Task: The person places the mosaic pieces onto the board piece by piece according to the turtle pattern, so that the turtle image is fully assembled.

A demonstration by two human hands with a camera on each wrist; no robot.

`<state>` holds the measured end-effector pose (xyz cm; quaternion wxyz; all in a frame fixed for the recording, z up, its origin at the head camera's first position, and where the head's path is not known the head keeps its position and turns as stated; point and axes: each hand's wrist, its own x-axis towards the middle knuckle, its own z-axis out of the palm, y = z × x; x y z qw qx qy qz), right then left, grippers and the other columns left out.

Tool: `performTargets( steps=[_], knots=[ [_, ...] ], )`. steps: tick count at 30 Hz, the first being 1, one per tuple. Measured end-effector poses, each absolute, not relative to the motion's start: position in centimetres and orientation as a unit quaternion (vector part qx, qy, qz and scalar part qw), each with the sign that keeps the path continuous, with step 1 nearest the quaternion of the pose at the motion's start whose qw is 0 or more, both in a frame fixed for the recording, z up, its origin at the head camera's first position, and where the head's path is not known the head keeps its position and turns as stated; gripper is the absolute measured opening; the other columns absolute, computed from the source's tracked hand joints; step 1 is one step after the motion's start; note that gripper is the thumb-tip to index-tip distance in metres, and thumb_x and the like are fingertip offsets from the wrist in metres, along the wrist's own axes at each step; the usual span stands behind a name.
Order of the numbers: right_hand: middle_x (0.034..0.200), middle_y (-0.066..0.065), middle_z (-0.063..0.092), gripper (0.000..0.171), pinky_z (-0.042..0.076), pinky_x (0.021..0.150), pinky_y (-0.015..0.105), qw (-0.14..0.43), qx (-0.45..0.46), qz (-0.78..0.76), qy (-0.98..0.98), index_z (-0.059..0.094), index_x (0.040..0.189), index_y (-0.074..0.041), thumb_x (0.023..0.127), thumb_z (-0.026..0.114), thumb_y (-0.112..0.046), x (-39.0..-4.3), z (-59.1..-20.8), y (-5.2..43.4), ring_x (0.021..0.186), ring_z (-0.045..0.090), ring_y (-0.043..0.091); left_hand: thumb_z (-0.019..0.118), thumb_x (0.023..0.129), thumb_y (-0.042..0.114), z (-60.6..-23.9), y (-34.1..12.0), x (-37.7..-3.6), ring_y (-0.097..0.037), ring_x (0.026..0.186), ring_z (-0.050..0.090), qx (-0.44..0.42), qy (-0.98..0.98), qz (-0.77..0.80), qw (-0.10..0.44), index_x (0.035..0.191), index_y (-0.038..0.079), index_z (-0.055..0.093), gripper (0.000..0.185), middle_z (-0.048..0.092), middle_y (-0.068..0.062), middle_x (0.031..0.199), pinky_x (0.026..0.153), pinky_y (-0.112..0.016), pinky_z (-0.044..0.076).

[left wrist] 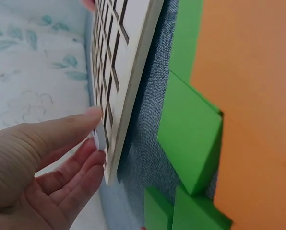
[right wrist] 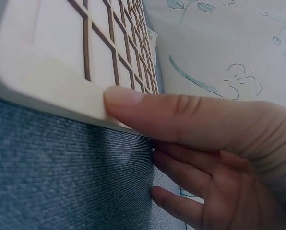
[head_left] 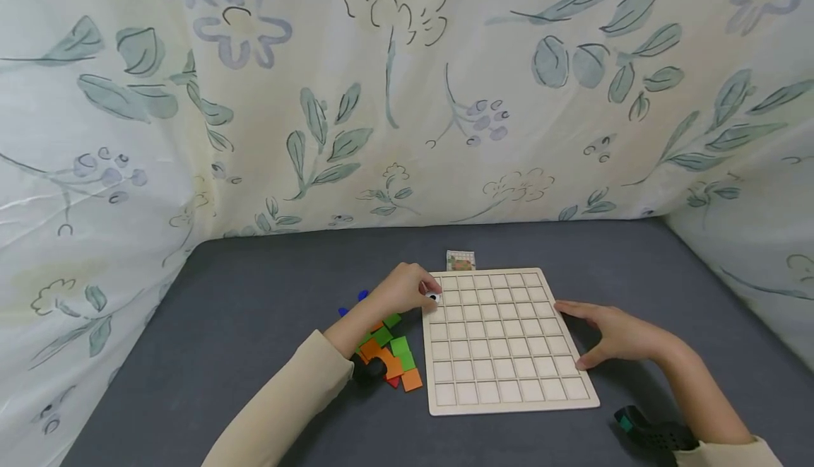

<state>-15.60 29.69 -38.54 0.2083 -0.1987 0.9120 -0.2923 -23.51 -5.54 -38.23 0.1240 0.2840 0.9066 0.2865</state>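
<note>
A pale wooden grid board with square cells lies flat on the table. At its far left corner my left hand pinches a small white tile with a black mark between thumb and fingers. In the left wrist view the white tile shows edge-on against the board's grid. My right hand rests at the board's right edge, thumb and forefinger spread apart along it. The right wrist view shows the thumb touching the board's rim, the other fingers loosely bent beside it.
Left of the board, partly under my left forearm, lies a loose pile of orange tiles, green tiles, a red piece and blue pieces. A small printed card lies behind the board. A patterned curtain hangs beyond the dark table.
</note>
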Motion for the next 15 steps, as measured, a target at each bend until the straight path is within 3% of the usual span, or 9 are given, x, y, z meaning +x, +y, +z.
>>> performTargets(
  steps=[15],
  knots=[
    [0.141, 0.034, 0.028, 0.1, 0.038, 0.09, 0.059, 0.201, -0.208, -0.3, 0.909, 0.032, 0.139, 0.006, 0.062, 0.083, -0.031, -15.54, -38.76, 29.77, 0.123, 0.031, 0.055, 0.078, 0.073, 0.015, -39.15, -4.85, -23.65, -0.007, 0.065, 0.054, 0.276, 0.917, 0.271, 0.098, 0.088, 0.014, 0.075, 0.016, 0.067, 0.003, 0.075, 0.057, -0.019, 0.043]
  ],
)
